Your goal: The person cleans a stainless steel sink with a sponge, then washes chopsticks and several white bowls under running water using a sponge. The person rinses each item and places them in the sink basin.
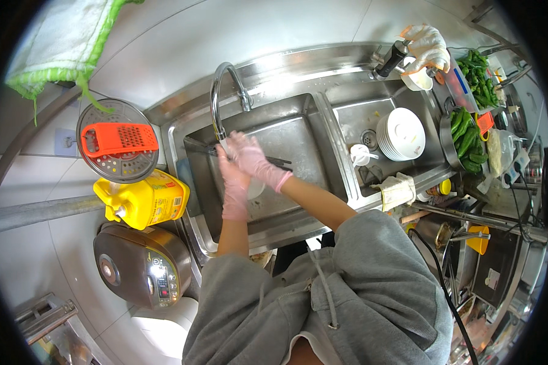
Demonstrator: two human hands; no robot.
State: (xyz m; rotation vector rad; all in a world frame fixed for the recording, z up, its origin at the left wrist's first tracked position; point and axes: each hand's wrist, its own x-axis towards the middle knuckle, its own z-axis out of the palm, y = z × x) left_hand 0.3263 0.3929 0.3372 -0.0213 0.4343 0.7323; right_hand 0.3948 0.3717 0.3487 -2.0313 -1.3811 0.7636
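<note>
Both my hands wear pink gloves and are together over the left basin of a stainless steel sink, just below the outlet of a chrome gooseneck faucet. My left hand is raised on the left, its fingers against my right hand, which reaches across from the right and is slightly blurred. Dark chopsticks show beyond both sides of my hands; whether the fingers grip them is hidden. A pale round dish lies in the basin, partly behind my gloves.
The right basin holds stacked white plates and a small white cup with a spoon. A cloth hangs over its front edge. At left stand a yellow jug, a rice cooker and an orange grater. Green peppers sit at right.
</note>
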